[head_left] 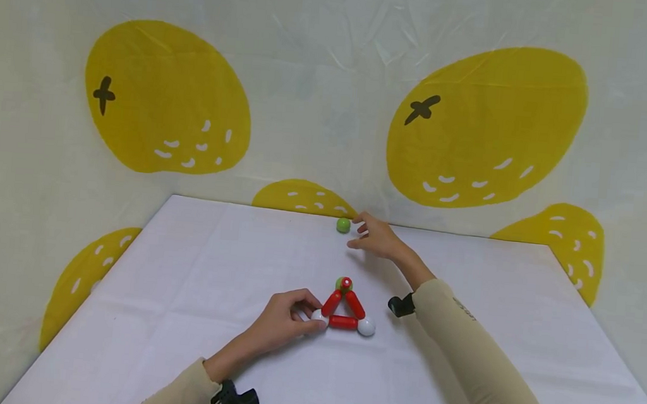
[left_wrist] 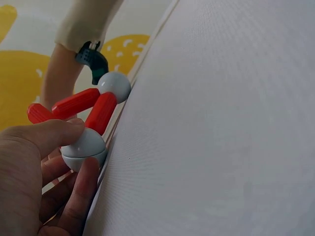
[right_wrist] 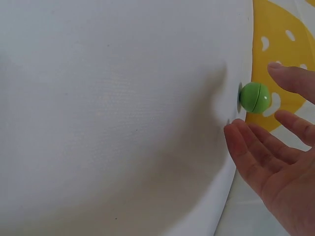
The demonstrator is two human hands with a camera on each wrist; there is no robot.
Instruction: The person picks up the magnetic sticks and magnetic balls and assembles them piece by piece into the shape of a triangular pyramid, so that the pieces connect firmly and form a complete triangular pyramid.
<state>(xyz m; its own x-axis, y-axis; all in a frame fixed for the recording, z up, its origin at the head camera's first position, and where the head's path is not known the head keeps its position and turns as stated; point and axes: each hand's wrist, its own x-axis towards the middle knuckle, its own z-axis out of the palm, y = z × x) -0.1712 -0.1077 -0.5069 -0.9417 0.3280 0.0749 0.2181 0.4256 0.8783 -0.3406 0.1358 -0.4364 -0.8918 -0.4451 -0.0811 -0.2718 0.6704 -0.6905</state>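
Observation:
A triangle of red rods (head_left: pixel 343 322) lies on the table, with a white ball at each near corner and a green ball at the far one. Another red rod (head_left: pixel 346 283) stands at the green corner, its end toward the head camera. My left hand (head_left: pixel 286 316) pinches the left white ball (left_wrist: pixel 84 143) between thumb and fingers; the right white ball (head_left: pixel 366 326) is untouched. Near the table's back edge sits a loose green ball (right_wrist: pixel 255 97). Just right of it my right hand (head_left: pixel 376 236) is spread, apart from the ball, holding nothing.
A white cloth covers the table (head_left: pixel 211 250). Behind its back edge hangs a pale sheet (head_left: pixel 319 113) with yellow fruit shapes. Black wrist cameras are strapped to the left wrist (head_left: pixel 236 401) and the right wrist (head_left: pixel 402 305).

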